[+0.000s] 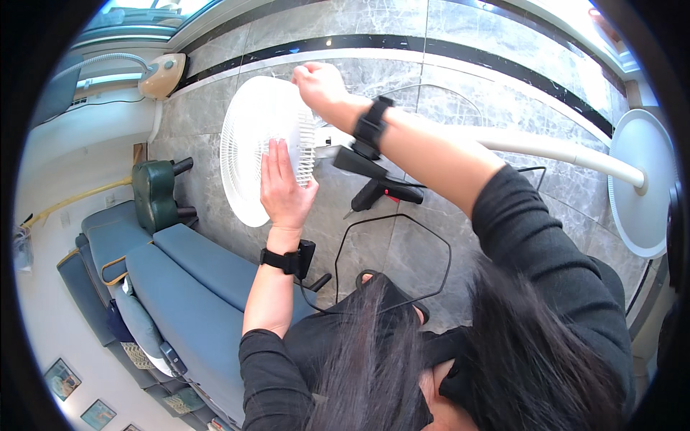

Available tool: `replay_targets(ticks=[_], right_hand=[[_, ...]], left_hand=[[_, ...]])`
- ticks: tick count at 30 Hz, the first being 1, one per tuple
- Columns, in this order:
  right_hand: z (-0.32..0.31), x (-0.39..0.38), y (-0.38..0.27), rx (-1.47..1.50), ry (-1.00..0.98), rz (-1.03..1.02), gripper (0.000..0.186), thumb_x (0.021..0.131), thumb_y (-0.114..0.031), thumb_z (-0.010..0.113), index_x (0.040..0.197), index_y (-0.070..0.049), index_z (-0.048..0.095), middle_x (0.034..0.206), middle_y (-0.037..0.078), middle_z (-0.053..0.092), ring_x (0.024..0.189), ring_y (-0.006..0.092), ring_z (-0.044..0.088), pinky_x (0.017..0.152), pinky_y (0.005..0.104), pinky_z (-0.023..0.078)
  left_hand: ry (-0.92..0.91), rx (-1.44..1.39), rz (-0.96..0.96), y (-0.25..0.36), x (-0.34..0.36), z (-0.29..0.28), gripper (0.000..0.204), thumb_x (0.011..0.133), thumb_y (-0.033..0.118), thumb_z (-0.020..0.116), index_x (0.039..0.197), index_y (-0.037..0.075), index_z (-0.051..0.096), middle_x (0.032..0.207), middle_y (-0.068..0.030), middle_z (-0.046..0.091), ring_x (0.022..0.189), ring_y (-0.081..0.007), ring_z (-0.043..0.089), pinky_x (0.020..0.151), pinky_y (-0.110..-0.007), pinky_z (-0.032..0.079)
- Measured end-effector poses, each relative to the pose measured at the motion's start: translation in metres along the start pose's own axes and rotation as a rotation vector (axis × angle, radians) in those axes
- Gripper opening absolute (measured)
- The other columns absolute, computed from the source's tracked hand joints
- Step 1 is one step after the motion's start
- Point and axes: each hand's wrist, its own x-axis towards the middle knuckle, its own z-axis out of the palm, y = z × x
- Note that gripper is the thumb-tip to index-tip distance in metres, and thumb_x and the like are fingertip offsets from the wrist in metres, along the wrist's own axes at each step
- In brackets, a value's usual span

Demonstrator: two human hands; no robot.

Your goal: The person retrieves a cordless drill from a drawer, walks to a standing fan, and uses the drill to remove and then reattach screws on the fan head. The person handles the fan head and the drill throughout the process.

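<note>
A white pedestal fan lies on its side, its round grille point(243, 154) at the centre left. Its white pole point(553, 146) runs right to the round base point(636, 205). My left hand point(285, 185) rests on the grille's face with the fingers stretched out together. At the far rim, my right hand point(320, 87) is closed with curled fingers; what they hold, if anything, is hidden. Below the pole, a black power screwdriver point(387, 195) with a red button lies on the grey tiled floor. Each wrist wears a black strap with a small device.
A black cable point(449, 251) loops over the floor near my legs. To the left stand a blue sofa point(190, 287) and a dark green stool point(153, 194). A beige appliance with a hose point(162, 77) sits at the far left by the window.
</note>
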Motion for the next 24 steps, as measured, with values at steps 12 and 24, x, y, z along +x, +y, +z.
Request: replay_targets(ticks=[12, 24], right_hand=[[0.053, 0.003, -0.008, -0.445, -0.048, 0.102, 0.04, 0.094, -0.029, 0.045, 0.13, -0.011, 0.048, 0.129, 0.024, 0.045, 0.119, 0.0433, 0.048, 0.097, 0.051, 0.044], [0.001, -0.037, 0.001, -0.134, 0.006, -0.468, 0.019, 0.094, -0.02, 0.046, 0.095, -0.006, 0.057, 0.088, 0.019, 0.06, 0.085, 0.0379, 0.058, 0.074, 0.046, 0.046]], left_hand=[[0.018, -0.024, -0.032, 0.0, -0.001, 0.011, 0.085, 0.059, 0.011, 0.072, 0.138, 0.004, 0.042, 0.14, -0.0158, 0.046, 0.119, -0.0404, 0.05, 0.102, -0.041, 0.044], [-0.066, -0.007, -0.038, 0.004, 0.011, -0.007, 0.093, 0.059, 0.014, 0.082, 0.14, 0.005, 0.036, 0.136, -0.0167, 0.047, 0.121, -0.0364, 0.048, 0.101, -0.042, 0.043]])
